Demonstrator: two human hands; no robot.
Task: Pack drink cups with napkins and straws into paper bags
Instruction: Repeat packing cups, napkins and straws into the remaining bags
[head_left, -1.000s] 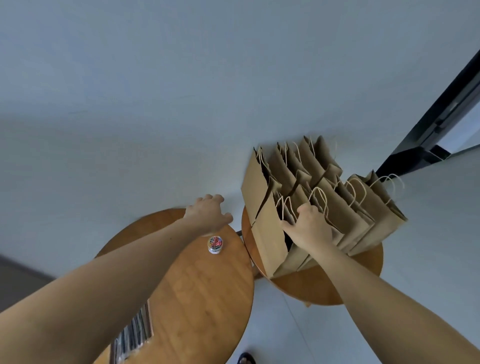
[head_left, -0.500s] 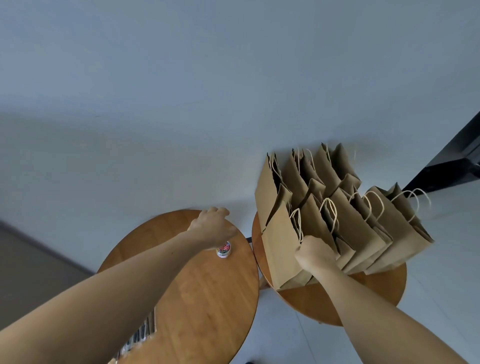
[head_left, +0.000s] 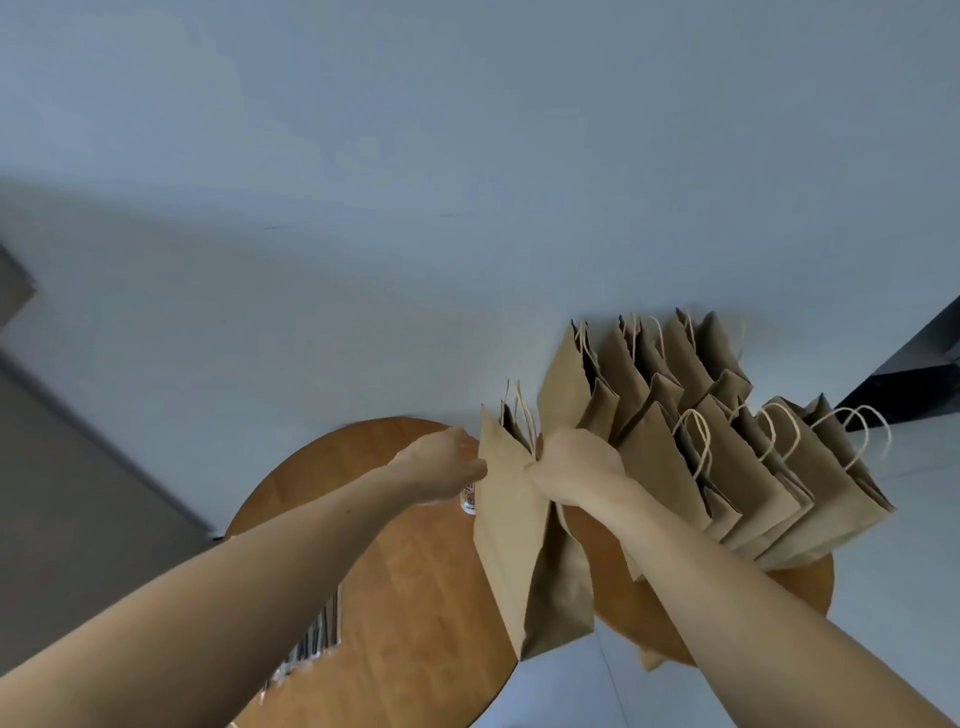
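Head view: the right hand (head_left: 576, 467) grips 1 brown paper bag (head_left: 511, 540) at its top edge, fingers curled over the rim beside the twine handles. The bag hangs upright from that grip, in front of the gap between 2 round wooden tabletops, its mouth slightly open. The left hand (head_left: 441, 470) is at the bag's upper left edge, its fingers (head_left: 470, 467) touching the paper; I cannot tell whether they pinch it or only rest against it. Just below that hand, a small container (head_left: 467, 503) with a coloured print stands on the left tabletop (head_left: 415, 597), mostly hidden by the hand and the bag. Nearer the person on that tabletop lies a blurred striped bundle (head_left: 317, 636). On the right tabletop (head_left: 802, 582) a row of bags (head_left: 737, 467) stands packed close, leaning to the right, handles up, against a pale wall (head_left: 467, 208).
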